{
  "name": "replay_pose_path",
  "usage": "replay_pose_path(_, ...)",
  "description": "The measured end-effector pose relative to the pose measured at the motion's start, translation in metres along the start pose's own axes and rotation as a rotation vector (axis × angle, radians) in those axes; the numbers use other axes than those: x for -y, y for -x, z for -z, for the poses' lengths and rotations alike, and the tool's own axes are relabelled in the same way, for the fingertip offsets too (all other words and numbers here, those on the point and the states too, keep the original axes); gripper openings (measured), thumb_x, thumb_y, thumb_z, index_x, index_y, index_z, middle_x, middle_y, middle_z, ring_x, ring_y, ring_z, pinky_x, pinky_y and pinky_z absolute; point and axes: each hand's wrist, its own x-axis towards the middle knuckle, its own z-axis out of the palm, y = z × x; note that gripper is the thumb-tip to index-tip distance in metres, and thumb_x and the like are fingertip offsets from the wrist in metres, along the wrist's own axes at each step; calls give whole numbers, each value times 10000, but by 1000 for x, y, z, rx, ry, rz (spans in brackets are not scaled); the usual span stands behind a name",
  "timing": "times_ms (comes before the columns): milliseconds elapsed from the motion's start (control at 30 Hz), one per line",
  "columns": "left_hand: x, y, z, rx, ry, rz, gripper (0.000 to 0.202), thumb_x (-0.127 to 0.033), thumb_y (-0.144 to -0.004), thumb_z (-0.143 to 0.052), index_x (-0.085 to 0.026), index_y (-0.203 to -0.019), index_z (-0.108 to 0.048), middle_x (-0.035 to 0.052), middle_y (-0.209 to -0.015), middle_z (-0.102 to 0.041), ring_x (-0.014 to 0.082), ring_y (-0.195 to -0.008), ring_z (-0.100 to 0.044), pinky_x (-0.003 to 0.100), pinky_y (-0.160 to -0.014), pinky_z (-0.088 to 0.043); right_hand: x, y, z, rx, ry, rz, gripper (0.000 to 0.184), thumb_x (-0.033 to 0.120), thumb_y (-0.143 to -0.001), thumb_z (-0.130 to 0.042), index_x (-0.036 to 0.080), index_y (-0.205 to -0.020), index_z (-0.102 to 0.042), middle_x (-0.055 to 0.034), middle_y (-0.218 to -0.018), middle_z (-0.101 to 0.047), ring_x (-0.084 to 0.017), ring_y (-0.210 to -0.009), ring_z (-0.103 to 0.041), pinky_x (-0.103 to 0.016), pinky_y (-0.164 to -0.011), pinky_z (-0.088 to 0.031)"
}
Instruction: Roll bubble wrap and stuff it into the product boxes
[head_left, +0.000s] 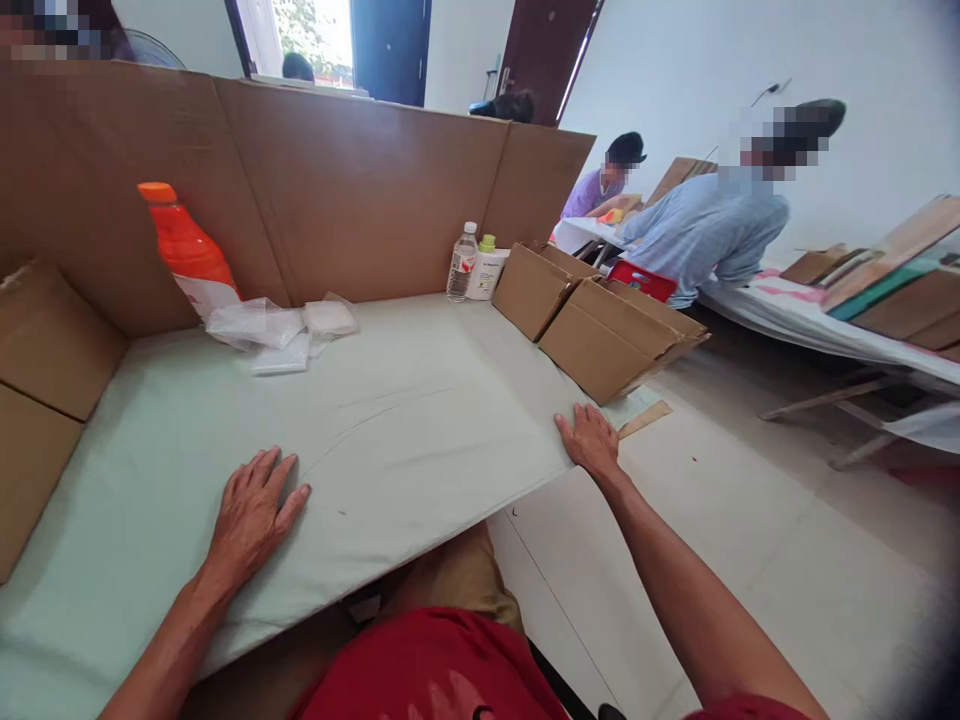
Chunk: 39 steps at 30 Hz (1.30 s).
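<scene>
My left hand [259, 503] lies palm down on the pale cloth-covered table [420, 430], its fingers stretched out and holding nothing. At the table's right edge my right hand [590, 440] rests flat, also holding nothing, just in front of a cardboard box [611, 340]. Toward the back left stands an orange bottle [187, 245] with an orange cap, leaning in this view. Crumpled clear plastic bags [262, 325] lie at its foot. A clear water bottle [462, 265] and a white bottle with a green cap [487, 272] stand together at the back right.
A tall cardboard panel [360, 190] borders the table's back. More cardboard [45, 350] stands along the left side, and another open box [536, 290] sits at the right. Beyond, a person in a light blue shirt [712, 225] sits at another table [795, 300]; others are farther back.
</scene>
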Motion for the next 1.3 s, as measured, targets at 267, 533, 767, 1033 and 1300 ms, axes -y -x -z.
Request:
replay_pose_path(267, 1, 0, -2, -55, -44, -47, 536, -466, -993, -333, -116, -1269, -631, 196, -1377, -611, 350, -1309, -534, 516, -1075, -430, -2, 1, -4, -37, -20, -10, 582, 456, -1023, -285, 107, -1445, -483, -184, -1552, -442, -296, -1446, -372, -472, -1173, -276)
replay_pose_path(533, 3, 0, -8, -84, 3, -29, 480, -442, -962, -431, -127, -1255, -644, 198, -1362, -625, 357, -1295, -554, 539, -1068, -446, -13, 7, -9, -73, -53, 10, 566, 430, -1008, -308, 112, -1425, -519, -172, -1546, -464, -292, -1435, -400, -453, -1164, -310)
replay_pose_path(767, -6, -6, 0, -43, 89, 59, 418, -376, -919, -550, -146, -1252, -653, 179, -1395, -611, 359, -1327, -532, 563, -1105, -422, -15, -1, -9, -103, -103, 54, 631, 442, -971, -272, 49, -1365, -570, -236, -1478, -513, -355, -1379, -469, -509, -1118, -369)
replay_pose_path(1033, -7, -5, -1, -50, 98, 84, 403, -377, -922, -571, -196, -1276, -633, 135, -1441, -585, 326, -1366, -503, 546, -1133, -403, -17, -6, -10, -99, -123, 89, 757, 512, -928, -194, 15, -1346, -583, -251, -1451, -535, -402, -1342, -489, -549, -1104, -386)
replay_pose_path(1300, -8, -6, 0, -62, 120, 81, 392, -344, -905, -583, -181, -1257, -645, 147, -1424, -596, 339, -1358, -512, 564, -1130, -404, -15, -6, -9, -96, -185, 45, 796, 537, -896, -204, 5, -1357, -574, -256, -1474, -512, -398, -1381, -459, -562, -1133, -358)
